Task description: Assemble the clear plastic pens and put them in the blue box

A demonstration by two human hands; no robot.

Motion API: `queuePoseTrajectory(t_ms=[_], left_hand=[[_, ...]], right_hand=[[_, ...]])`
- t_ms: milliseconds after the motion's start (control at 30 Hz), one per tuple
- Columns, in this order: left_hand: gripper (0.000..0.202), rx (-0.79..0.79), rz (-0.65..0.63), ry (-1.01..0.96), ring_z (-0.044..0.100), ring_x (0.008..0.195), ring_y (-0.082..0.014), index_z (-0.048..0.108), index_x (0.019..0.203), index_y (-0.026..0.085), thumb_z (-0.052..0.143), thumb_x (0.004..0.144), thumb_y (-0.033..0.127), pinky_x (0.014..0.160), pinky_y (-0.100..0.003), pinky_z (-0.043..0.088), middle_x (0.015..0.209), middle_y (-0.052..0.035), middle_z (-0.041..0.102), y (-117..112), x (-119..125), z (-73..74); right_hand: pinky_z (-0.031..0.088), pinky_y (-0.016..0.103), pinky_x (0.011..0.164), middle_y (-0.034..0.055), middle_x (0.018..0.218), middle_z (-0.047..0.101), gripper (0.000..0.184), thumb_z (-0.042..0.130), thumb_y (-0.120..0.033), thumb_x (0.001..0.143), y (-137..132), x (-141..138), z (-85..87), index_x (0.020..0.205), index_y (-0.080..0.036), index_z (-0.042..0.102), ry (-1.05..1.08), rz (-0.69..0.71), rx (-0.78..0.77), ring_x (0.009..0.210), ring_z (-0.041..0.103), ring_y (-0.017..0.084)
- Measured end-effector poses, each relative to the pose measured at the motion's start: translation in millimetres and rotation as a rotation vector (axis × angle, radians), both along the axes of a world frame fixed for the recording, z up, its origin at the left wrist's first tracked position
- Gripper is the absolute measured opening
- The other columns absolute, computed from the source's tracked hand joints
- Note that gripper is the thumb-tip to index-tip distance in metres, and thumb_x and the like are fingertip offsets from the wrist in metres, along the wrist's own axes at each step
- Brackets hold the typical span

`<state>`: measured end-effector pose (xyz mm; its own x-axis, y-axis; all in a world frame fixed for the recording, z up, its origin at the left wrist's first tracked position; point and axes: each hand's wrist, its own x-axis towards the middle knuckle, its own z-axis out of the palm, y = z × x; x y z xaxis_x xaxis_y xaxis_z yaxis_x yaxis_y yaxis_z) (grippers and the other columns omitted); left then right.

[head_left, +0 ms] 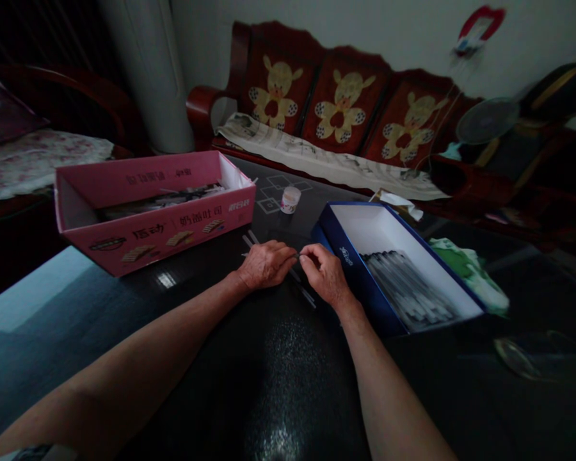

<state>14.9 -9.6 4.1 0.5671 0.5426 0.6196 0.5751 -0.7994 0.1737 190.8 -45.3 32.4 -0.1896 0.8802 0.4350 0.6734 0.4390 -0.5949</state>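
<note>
My left hand [266, 264] and my right hand [325, 273] rest close together on the dark glossy table [278, 371], fingertips nearly touching. Both pinch a thin dark stick-like piece between them, too small to name. A few pale thin sticks [250, 241] lie on the table just beyond my left hand, and one [305, 294] runs under my right hand. Right of my right hand stands a blue box [350, 256] with a white inside, holding several similar thin pieces [408, 288] in a pile.
A pink cardboard box [173, 224] with more thin pieces stands at the left. A small white cup [290, 199] sits behind the hands. A green-white cloth [470, 272] lies right of the blue box. A red wooden sofa [345, 102] lines the back.
</note>
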Motion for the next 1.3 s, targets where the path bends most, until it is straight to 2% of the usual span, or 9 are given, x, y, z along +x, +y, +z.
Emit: queuePoseTrajectory(t_ms=[200, 267, 433, 533, 667, 867, 1133, 1233, 1300], left_hand=[[0.029, 0.008, -0.022, 0.005, 0.061, 0.073, -0.0171, 0.065, 0.098, 0.014, 0.042, 0.094, 0.03, 0.062, -0.029, 0.049, 0.078, -0.0064, 0.065, -0.5, 0.6, -1.0], [0.028, 0.003, -0.016, -0.003, 0.061, 0.074, -0.0171, 0.065, 0.098, 0.014, 0.043, 0.094, 0.03, 0.063, -0.028, 0.049, 0.079, -0.0067, 0.065, -0.2, 0.5, -1.6], [0.028, -0.001, -0.01, -0.005, 0.061, 0.074, -0.0172, 0.065, 0.098, 0.014, 0.042, 0.094, 0.03, 0.064, -0.028, 0.05, 0.079, -0.0065, 0.065, -0.4, 0.6, -1.8], [0.029, 0.009, -0.019, -0.006, 0.061, 0.073, -0.0175, 0.065, 0.098, 0.013, 0.042, 0.094, 0.03, 0.062, -0.029, 0.049, 0.079, -0.0066, 0.065, -1.0, 1.2, -1.3], [0.03, 0.001, -0.03, 0.001, 0.06, 0.072, -0.0172, 0.065, 0.098, 0.013, 0.041, 0.094, 0.031, 0.061, -0.029, 0.049, 0.078, -0.0067, 0.064, -1.3, 1.3, -0.7], [0.03, -0.004, -0.024, 0.002, 0.061, 0.073, -0.018, 0.064, 0.099, 0.013, 0.041, 0.094, 0.031, 0.061, -0.029, 0.049, 0.079, -0.0069, 0.065, -0.9, 1.0, -0.9], [0.031, -0.015, -0.04, 0.018, 0.058, 0.069, -0.0174, 0.065, 0.095, 0.013, 0.04, 0.095, 0.03, 0.06, -0.029, 0.047, 0.075, -0.0063, 0.063, -0.2, 0.4, -0.5], [0.027, 0.039, -0.045, -0.066, 0.059, 0.084, -0.0202, 0.063, 0.106, 0.012, 0.045, 0.093, 0.029, 0.073, -0.034, 0.049, 0.09, -0.0101, 0.065, -0.3, -0.7, 4.9], [0.029, 0.088, -0.015, -0.198, 0.056, 0.098, -0.023, 0.06, 0.112, 0.011, 0.049, 0.091, 0.029, 0.084, -0.038, 0.047, 0.105, -0.014, 0.063, -0.8, -1.2, 8.3]], right_hand=[[0.039, 0.027, 0.064, 0.0031, 0.062, 0.058, 0.042, 0.037, -0.038, 0.094, 0.8, -3.3, -3.4, 0.059, -0.021, 0.052, -0.092, -0.127, -0.013, 0.061, 0.053, 0.015], [0.04, 0.026, 0.066, 0.004, 0.067, 0.061, 0.04, 0.037, -0.038, 0.094, -0.1, -1.1, -1.7, 0.063, -0.021, 0.055, -0.059, -0.121, -0.017, 0.065, 0.056, 0.016], [0.043, 0.026, 0.07, 0.0041, 0.081, 0.062, 0.015, 0.05, -0.03, 0.087, -1.2, 3.7, 3.0, 0.083, -0.02, 0.06, -0.033, 0.026, 0.006, 0.076, 0.057, 0.016], [0.041, 0.025, 0.069, 0.0026, 0.072, 0.059, 0.026, 0.044, -0.032, 0.091, -0.4, 1.3, 0.2, 0.07, -0.021, 0.056, -0.051, 0.017, 0.016, 0.07, 0.055, 0.015], [0.038, 0.026, 0.061, 0.001, 0.058, 0.054, 0.043, 0.037, -0.041, 0.094, -0.3, -1.3, -3.1, 0.057, -0.022, 0.049, -0.044, -0.097, -0.028, 0.059, 0.052, 0.014], [0.041, 0.025, 0.07, 0.0039, 0.076, 0.062, 0.026, 0.043, -0.033, 0.092, -0.5, 1.9, 0.0, 0.075, -0.021, 0.059, -0.05, 0.013, 0.015, 0.074, 0.058, 0.016], [0.032, 0.025, 0.054, -0.0007, 0.051, 0.051, 0.043, 0.043, -0.041, 0.09, 0.6, -8.3, -5.1, 0.053, -0.02, 0.047, -0.068, -0.166, -0.032, 0.052, 0.045, 0.011], [0.035, 0.024, 0.055, 0.0001, 0.054, 0.057, 0.041, 0.046, -0.045, 0.088, 1.5, -4.4, -2.4, 0.058, -0.019, 0.056, 0.027, -0.157, -0.119, 0.054, 0.051, 0.012], [0.039, 0.024, 0.056, 0.0017, 0.06, 0.062, 0.039, 0.048, -0.049, 0.086, 3.6, 0.3, -0.8, 0.065, -0.018, 0.061, 0.172, -0.22, -0.174, 0.056, 0.056, 0.013]])
